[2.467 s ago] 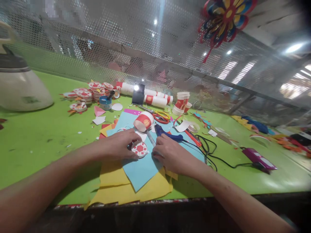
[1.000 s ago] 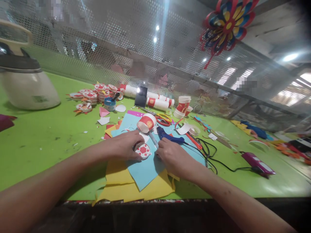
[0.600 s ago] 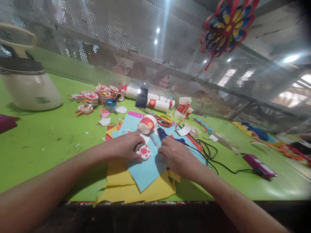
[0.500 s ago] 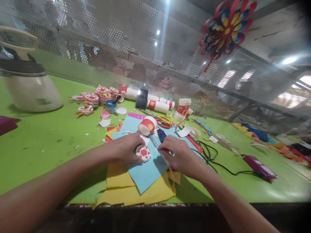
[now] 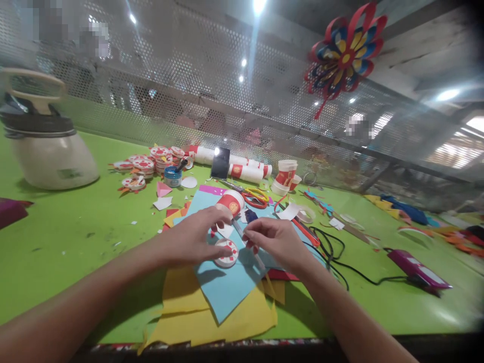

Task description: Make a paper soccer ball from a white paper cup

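Head view: we see the red-and-white disc point(image 5: 227, 259) on the blue paper point(image 5: 217, 297), between the two hands and nearer to the left hand point(image 5: 192, 239). It lies right at that hand's thumb, which reaches over its left side; the right hand point(image 5: 278, 241) is apart from it, to the right and slightly farther from us. The left fingers are spread wide, the index lifted well off the thumb, so the disc is not pinched; whether the thumb presses on it, we cannot tell. The right fingers are drawn narrow beside the clear stick point(image 5: 238, 229), and we cannot tell whether they hold anything. Being round, the disc has no long axis and points no particular way; its patterned face looks up. The stick's long axis runs slantwise, from beside the paper cup point(image 5: 233, 200) toward the near right, passing the disc's right side. Beyond the right fingers we make out part of the blue glue gun point(image 5: 250, 216); yellow sheets point(image 5: 242, 322) lie under the paper on the green bench point(image 5: 94, 242).
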### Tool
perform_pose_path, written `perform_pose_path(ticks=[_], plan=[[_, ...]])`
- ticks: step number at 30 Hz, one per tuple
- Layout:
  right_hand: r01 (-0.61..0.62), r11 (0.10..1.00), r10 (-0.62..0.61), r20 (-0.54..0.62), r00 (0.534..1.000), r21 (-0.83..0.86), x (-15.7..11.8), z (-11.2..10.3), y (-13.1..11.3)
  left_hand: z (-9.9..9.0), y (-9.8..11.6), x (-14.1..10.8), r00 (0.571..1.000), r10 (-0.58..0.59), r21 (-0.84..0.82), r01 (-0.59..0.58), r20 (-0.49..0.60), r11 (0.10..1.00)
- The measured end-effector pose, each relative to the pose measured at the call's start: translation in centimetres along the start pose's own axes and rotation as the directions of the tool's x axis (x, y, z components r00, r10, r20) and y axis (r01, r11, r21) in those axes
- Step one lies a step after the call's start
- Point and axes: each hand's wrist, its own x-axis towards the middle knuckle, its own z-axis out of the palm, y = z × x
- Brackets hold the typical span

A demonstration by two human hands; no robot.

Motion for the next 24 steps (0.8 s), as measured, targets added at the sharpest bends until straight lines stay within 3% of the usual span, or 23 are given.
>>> perform_pose_path(ticks=[3, 5, 8, 14, 18, 24], plan=[[0.097, 0.990, -0.106, -0.099, 0.989, -0.098, -0.2, 0.6, -0.9, -0.3, 0.5, 0.0, 0.997, 0.027, -0.126, -0.036, -0.071, 0.991], [0.186, 0.961, -0.217, -0.145, 0.965, -0.203, -0.2, 1.0, -1.5, -0.2, 0.7, 0.1, 1.000, 0.015, -0.203, -0.019, -0.025, 0.979], [0.314, 0.890, -0.370, -0.124, 0.921, -0.330, 0.0, 1.7, -1.9, 0.1, 0.6, 0.1, 0.999, 0.030, -0.315, -0.023, 0.016, 0.949], [0.488, 0.716, -0.612, -0.112, 0.783, -0.500, 0.4, 2.6, -1.9, 0.0, 0.6, 0.1, 0.999, -0.024, -0.525, 0.042, 0.041, 0.850], [0.537, 0.729, -0.639, -0.143, 0.756, -0.424, 0.2, 2.8, -1.4, -0.1, 1.0, 0.0, 0.998, -0.056, -0.591, 0.047, 0.004, 0.806], [0.547, 0.788, -0.600, -0.154, 0.785, -0.283, -0.1, 3.0, -0.6, -0.1, 1.2, 0.0, 0.997, -0.075, -0.613, 0.044, -0.025, 0.789]])
